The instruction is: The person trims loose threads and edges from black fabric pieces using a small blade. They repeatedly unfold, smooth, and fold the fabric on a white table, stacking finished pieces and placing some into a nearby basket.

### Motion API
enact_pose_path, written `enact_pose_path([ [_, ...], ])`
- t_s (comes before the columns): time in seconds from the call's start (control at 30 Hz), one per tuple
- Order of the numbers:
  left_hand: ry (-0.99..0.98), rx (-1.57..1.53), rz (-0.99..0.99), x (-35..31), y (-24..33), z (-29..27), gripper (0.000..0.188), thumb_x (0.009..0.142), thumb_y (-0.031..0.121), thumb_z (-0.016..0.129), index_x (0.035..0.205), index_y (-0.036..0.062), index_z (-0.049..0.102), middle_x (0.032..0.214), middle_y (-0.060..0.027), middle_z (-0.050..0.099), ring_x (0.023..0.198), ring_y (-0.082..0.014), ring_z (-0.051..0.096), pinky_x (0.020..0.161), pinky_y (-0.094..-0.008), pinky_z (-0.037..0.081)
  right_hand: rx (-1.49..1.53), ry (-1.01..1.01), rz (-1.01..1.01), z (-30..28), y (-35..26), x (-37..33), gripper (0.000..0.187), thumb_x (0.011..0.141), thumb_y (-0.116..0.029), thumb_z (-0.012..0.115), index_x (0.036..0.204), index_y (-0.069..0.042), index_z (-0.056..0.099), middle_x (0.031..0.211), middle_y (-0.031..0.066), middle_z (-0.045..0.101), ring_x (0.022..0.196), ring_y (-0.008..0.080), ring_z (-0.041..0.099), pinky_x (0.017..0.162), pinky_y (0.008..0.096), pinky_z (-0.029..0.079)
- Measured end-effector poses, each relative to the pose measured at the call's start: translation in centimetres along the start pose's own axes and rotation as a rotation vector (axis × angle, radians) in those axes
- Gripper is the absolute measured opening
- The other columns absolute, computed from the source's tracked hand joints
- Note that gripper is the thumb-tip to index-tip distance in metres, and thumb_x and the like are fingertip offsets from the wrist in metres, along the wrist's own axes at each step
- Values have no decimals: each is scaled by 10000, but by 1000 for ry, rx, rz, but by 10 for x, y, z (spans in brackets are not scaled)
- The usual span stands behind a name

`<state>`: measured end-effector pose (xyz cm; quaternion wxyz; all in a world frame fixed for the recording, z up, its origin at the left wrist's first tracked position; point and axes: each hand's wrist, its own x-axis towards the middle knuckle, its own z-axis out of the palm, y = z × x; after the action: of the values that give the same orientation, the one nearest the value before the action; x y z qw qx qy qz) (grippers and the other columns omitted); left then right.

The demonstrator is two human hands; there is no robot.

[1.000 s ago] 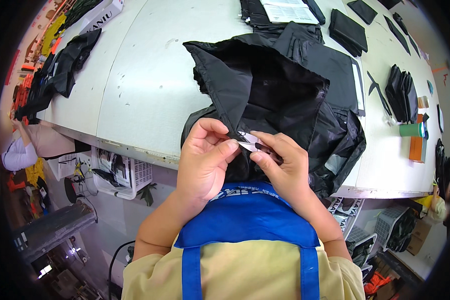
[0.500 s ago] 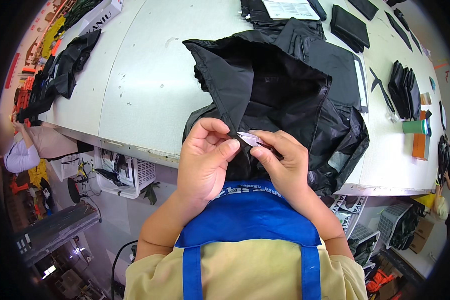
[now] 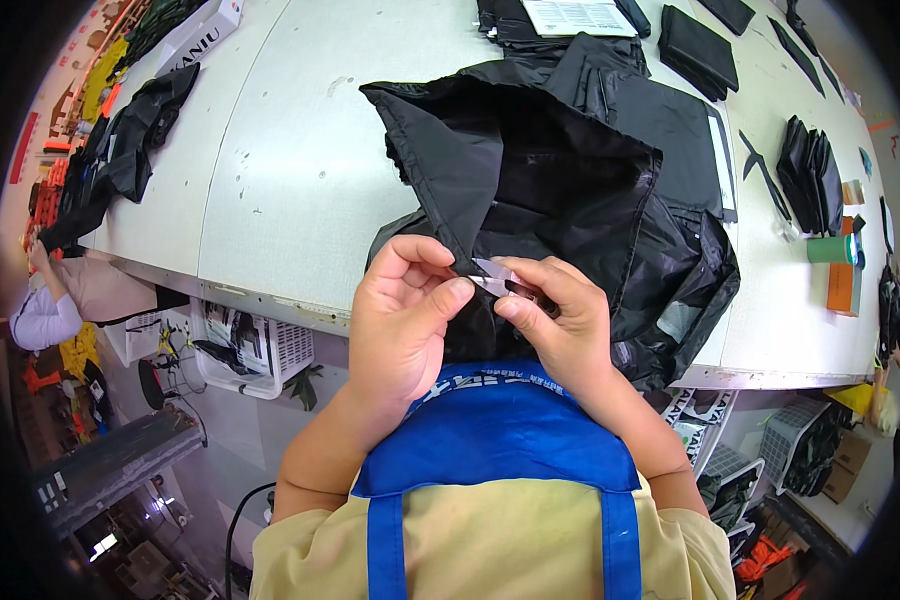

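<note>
My left hand (image 3: 407,308) pinches the edge of a black fabric piece (image 3: 560,180) between thumb and forefinger. In my right hand (image 3: 562,308) is a pair of thread snips (image 3: 491,277), its two pointed blades spread apart and reaching the pinched edge by my left fingertips. Part of the snips is covered by my right fingers. Gathered and hollow like an opened bag or garment, the black fabric spreads over the table in front of me. Whether a thread lies between the blades is too small to tell.
Behind the fabric lie folded black pieces (image 3: 660,130) and a stack topped by a white sheet (image 3: 580,17). Black scissors (image 3: 765,178) and a green thread spool (image 3: 830,249) are at the right. A person (image 3: 50,300) handles black fabric at the far left. White baskets (image 3: 250,350) stand below the table edge.
The snips' blades have parted from nearly closed to spread. Both hands have shifted slightly left, with the fabric edge still pinched in my left hand.
</note>
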<state>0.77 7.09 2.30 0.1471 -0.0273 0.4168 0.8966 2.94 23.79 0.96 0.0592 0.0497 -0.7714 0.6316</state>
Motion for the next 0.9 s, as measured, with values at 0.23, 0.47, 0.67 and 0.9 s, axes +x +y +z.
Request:
enact_pose_path([
  [0.23, -1, 27, 7, 0, -1, -1, 277, 831, -112, 615, 1051, 28, 520, 991, -50, 564, 929, -115, 561, 854, -246, 464, 17, -2, 21, 0, -3, 1, 319, 771, -123, 760, 1072, -44, 689, 737, 54, 593, 626, 115, 530, 572, 237, 433],
  [0.47, -2, 28, 4, -1, -1, -4, 279, 829, -113, 614, 1050, 28, 521, 988, -46, 562, 926, -110, 559, 846, -241, 464, -5, 19, 14, 2, -2, 2, 258, 780, -120, 750, 1019, -36, 700, 739, 65, 611, 629, 122, 541, 573, 234, 428],
  [0.67, 32, 29, -15, -1, 2, -1, 283, 825, -89, 627, 1041, 49, 508, 965, -45, 582, 891, -124, 579, 810, -253, 476, 550, 144, 186, 10, -4, 1, 286, 765, -45, 740, 1046, -53, 684, 791, -32, 560, 691, 55, 475, 621, 203, 393],
  [0.9, 35, 173, 28, -3, 2, 0, 248, 819, -91, 647, 1013, 26, 544, 942, -32, 567, 863, -90, 552, 813, -215, 465, 110, 55, -132, 11, -8, 17, 115, 765, 20, 696, 861, -22, 650, 759, 39, 576, 689, 126, 545, 610, 243, 430],
])
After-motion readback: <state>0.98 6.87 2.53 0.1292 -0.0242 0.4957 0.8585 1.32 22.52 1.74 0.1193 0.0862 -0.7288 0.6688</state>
